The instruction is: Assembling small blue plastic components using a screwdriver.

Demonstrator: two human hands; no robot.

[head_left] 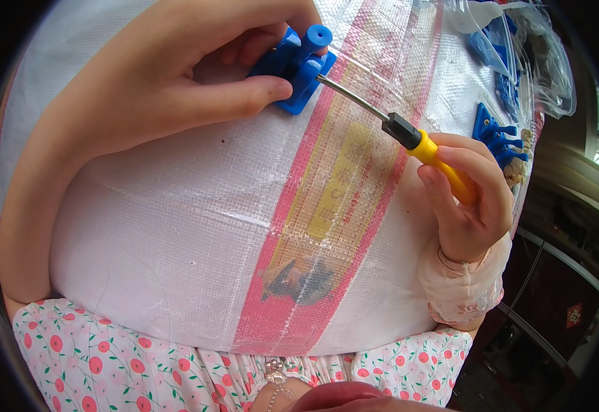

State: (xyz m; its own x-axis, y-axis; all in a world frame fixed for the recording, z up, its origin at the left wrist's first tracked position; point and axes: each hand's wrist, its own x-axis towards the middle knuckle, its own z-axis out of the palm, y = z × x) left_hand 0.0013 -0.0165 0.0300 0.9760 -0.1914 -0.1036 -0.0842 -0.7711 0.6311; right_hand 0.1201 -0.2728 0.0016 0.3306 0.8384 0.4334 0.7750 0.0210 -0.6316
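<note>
My left hand is closed around a blue plastic part with a flat base and a round knob on top, at the upper middle. The thumb presses on its near side, and some of the fingers are hidden behind it. From the right, my right hand grips a screwdriver by its yellow and black handle. The metal shaft points up and left, and its tip meets the right side of the blue part. Whether a screw sits at the tip is too small to tell.
A white woven sheet with a pink and yellow printed band covers the work surface. Toward the right edge lies another blue plastic part with prongs, beside small beige pieces. Clear plastic bags with blue parts lie at the upper right.
</note>
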